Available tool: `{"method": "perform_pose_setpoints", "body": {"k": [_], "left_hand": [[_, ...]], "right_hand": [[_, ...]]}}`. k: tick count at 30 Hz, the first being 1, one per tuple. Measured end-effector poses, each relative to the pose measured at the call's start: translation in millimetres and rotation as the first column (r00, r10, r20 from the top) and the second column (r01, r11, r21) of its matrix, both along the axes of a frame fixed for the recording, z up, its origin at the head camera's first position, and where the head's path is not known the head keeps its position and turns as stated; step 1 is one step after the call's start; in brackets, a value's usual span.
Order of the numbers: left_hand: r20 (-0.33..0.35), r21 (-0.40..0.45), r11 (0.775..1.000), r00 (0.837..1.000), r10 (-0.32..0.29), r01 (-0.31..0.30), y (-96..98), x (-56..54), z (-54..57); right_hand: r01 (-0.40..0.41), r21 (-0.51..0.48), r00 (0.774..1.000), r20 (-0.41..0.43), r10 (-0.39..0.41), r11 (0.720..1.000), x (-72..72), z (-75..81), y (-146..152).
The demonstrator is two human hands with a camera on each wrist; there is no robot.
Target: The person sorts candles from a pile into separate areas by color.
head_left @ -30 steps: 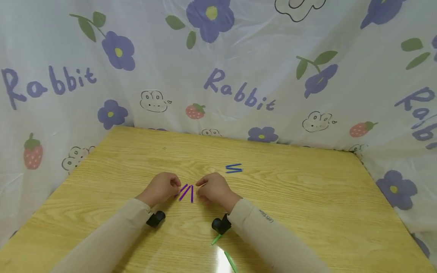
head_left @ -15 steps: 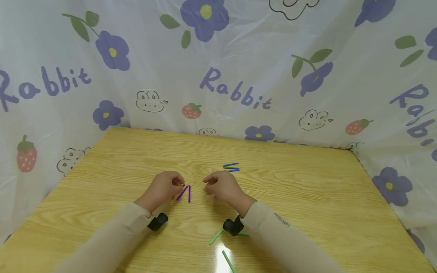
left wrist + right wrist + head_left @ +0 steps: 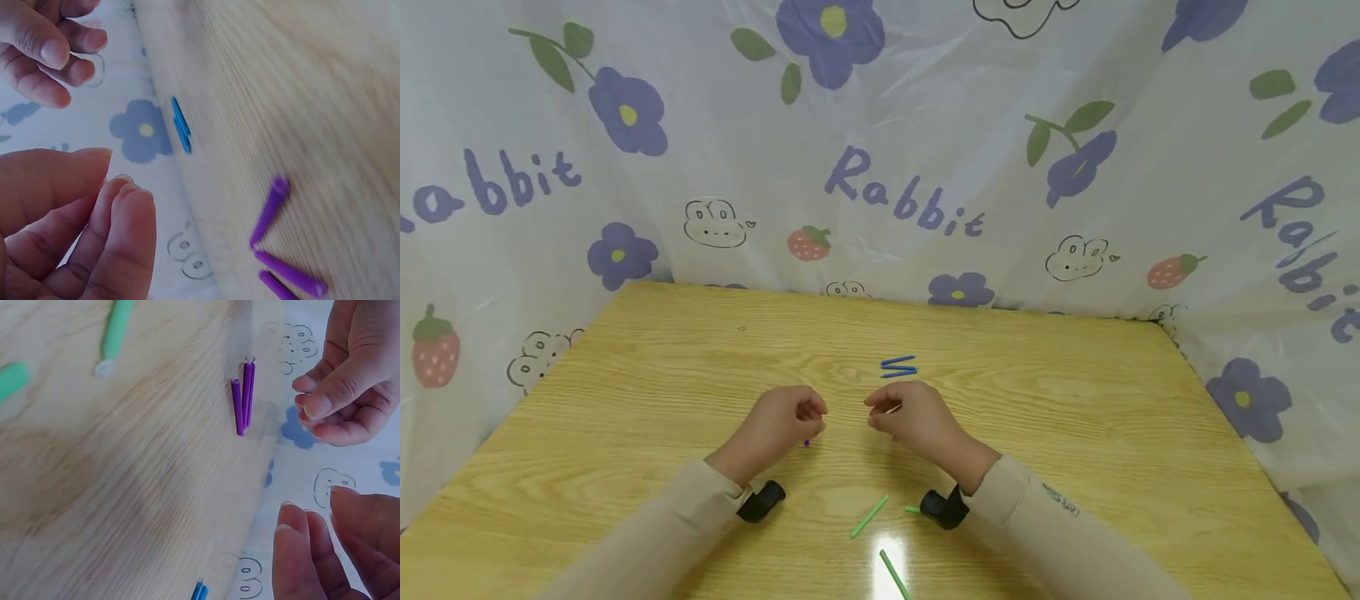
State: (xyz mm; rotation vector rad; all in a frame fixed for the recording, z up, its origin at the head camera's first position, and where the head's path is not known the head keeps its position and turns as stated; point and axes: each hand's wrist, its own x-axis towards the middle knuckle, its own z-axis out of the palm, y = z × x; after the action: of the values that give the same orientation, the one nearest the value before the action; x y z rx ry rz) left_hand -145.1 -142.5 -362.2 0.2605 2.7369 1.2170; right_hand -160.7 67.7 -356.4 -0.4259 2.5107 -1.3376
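Note:
Both hands hover above the wooden table with loosely bent fingers and nothing between them. My left hand [image 3: 778, 425] is above thin purple sticks [image 3: 290, 273], hiding all but a small end in the head view. In the left wrist view its thumb is close to the fingertips. Three purple sticks lie on the wood, fanned out from ends that meet. Facing it across a gap is my right hand [image 3: 917, 421], its thumb and fingers apart. Just beyond that hand lie three thin blue sticks [image 3: 898, 367] in a zigzag.
Green sticks [image 3: 869, 517] lie loose near the front of the wooden table [image 3: 1060, 400], one partly hidden by the black right wrist camera [image 3: 945, 508]. A printed curtain [image 3: 760, 150] with flowers and rabbits hangs behind the table.
My right hand has moved right, away from the purple sticks. My left hand has also shifted right and now covers most of them. The head view has turned slightly right.

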Motion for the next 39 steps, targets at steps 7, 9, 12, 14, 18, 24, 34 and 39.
{"method": "perform_pose_setpoints", "body": {"k": [7,9,12,14,18,24,34,39], "left_hand": [[-0.032,0.019,0.999,0.998,-0.045,0.045,12.5,8.0,-0.5],[-0.037,0.024,0.998,0.997,-0.062,0.062,14.9,10.3,-0.4],[-0.032,0.034,0.996,0.996,-0.080,0.081,18.5,13.1,-1.0],[-0.027,0.039,0.995,0.996,-0.089,0.090,21.1,15.0,-1.3],[-0.020,0.061,0.990,0.992,-0.123,0.124,26.6,18.0,-4.1],[-0.001,0.093,0.977,0.981,-0.193,0.193,35.0,25.0,-7.1],[0.026,0.096,0.969,0.972,-0.232,0.229,40.7,38.0,-12.2],[0.044,0.096,0.967,0.970,-0.240,0.235,41.3,42.9,-14.0]], "right_hand": [[0.024,0.004,0.999,-0.033,-0.024,1.000,7.5,0.6,17.9],[0.039,0.003,0.998,-0.041,-0.039,0.999,9.8,0.3,21.7],[0.045,0.011,0.998,-0.038,-0.045,0.999,13.6,-0.6,27.2],[0.045,0.011,0.999,-0.024,-0.045,0.999,16.8,-1.4,30.6],[0.035,0.015,0.999,-0.015,-0.035,0.999,24.8,-3.6,38.3],[0.021,0.052,0.999,-0.026,-0.020,0.998,32.4,-8.3,50.0],[-0.014,0.064,1.000,-0.026,0.015,0.998,41.8,-16.5,58.6],[-0.022,0.085,0.999,-0.032,0.025,0.996,45.2,-20.1,60.7]]}}
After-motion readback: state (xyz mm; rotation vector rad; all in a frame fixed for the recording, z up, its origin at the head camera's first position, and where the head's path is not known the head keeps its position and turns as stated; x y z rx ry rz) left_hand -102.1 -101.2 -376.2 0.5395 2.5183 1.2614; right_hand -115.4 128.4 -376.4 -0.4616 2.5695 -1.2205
